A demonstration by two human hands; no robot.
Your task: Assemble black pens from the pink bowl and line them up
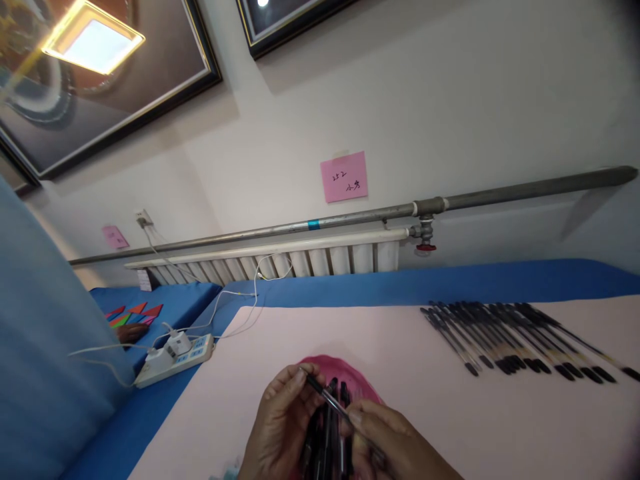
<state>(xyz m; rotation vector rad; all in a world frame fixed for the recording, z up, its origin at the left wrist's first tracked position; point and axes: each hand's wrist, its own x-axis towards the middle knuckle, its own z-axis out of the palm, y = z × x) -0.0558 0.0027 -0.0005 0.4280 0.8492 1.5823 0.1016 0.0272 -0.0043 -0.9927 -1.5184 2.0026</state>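
Between my two hands is a pen (331, 400) with a clear barrel and a black grip, held at a slant. My left hand (280, 417) pinches its tip end at the upper left. The fingers of my right hand (387, 433) close round its other end. Right below, a pink bowl (333, 365) holds several black pens (326, 443), partly hidden by my hands. To the right, a row of pens (495, 337) lies side by side on the pink paper (400, 340), their dark ends towards me.
A white power strip (175, 360) with plugs and cables lies on the blue tabletop (123, 427) at left. Behind the table are a radiator (320, 261) and a pipe (370, 217). A blue curtain (45, 347) hangs far left; another person's hand (133, 333) rests near coloured pieces.
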